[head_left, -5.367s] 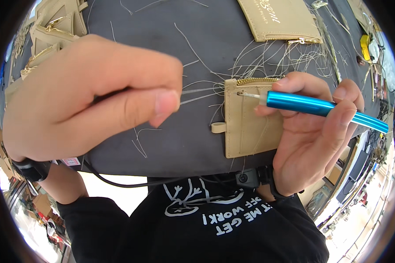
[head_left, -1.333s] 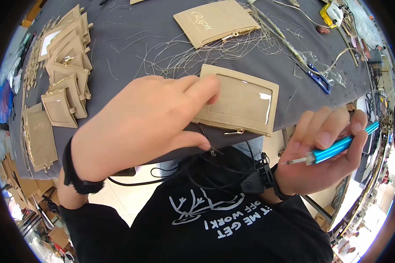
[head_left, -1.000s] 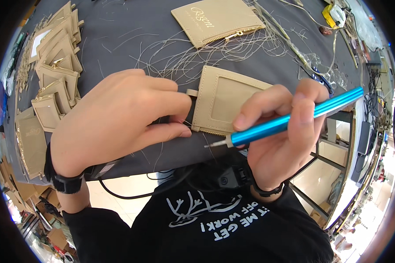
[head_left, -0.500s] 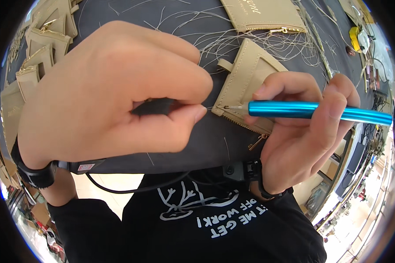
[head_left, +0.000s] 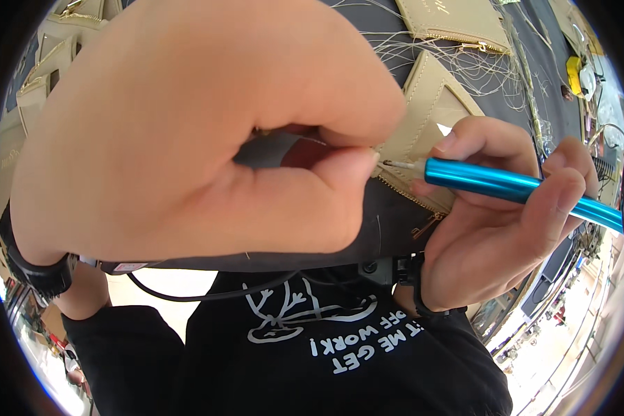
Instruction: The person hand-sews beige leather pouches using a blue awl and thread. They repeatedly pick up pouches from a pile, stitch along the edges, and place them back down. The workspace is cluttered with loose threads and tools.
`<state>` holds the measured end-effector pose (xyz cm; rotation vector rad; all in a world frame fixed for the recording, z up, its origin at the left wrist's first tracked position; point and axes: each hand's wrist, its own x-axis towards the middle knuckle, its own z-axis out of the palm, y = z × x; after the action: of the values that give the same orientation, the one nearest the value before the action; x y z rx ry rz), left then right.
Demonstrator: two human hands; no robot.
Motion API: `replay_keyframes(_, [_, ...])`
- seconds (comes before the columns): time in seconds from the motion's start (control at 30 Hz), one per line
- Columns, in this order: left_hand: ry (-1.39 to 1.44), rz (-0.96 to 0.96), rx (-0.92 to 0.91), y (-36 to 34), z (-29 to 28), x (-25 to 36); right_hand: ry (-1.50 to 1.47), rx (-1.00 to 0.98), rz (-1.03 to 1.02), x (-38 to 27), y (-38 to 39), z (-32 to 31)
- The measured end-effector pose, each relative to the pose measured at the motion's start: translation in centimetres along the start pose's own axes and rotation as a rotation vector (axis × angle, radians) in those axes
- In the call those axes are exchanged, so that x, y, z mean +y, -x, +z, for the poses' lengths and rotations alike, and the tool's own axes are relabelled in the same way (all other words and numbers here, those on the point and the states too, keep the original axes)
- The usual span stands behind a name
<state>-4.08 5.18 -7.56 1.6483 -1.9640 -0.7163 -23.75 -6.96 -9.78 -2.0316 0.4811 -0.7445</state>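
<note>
My left hand (head_left: 208, 139) is closed in a pinch, thumb and forefinger together at the corner of a beige leather zip pouch (head_left: 433, 90). A thin thread seems to be in the pinch; the fingertips mostly hide it. Between the fingers of my right hand (head_left: 499, 208) lies a shiny blue pen-shaped tool (head_left: 485, 182) with a fine tip. That tip points left, right beside the left thumb and the pouch corner. The right fingers also steady the pouch's near side, where a gold zipper (head_left: 405, 194) with a hanging pull runs along the edge. My left hand covers part of the pouch.
Another beige zip pouch (head_left: 457, 24) lies farther back, beside a tangle of loose pale threads (head_left: 482, 76). Several similar pouches (head_left: 45, 62) are piled at the far left. A yellow item (head_left: 574, 76) sits at the right. Below the table's near edge runs a black cable (head_left: 187, 298).
My left hand has come closer and moved right, its pinch now at the tool's tip. The right hand, tool and pouch have shifted slightly right in view.
</note>
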Motion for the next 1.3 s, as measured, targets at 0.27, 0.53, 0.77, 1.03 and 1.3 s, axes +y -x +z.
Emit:
replay_keyframes(0.27, [0.044, 0.042, 0.169, -1.1, 1.3, 1.0, -0.181, 0.263, 0.177, -0.4, 0.5, 1.2])
replay_keyframes(0.53, [0.000, 0.079, 0.146, -0.7, 1.0, 0.7, -0.118, 0.175, 0.075, 0.0, 0.5, 1.0])
replay_keyframes(0.77, [-0.039, 0.084, 0.148, -0.1, 1.5, 0.1, -0.128, 0.248, 0.116, -0.1, 0.8, 1.3])
replay_keyframes(1.03, [0.045, 0.048, -0.042, -0.1, 0.3, 0.0, -0.215, 0.313, 0.165, -0.5, 0.6, 1.8])
replay_keyframes(1.3, [0.063, 0.055, -0.024, -0.6, 0.3, 0.4, -0.179, 0.194, 0.132, 0.3, 0.4, 1.0])
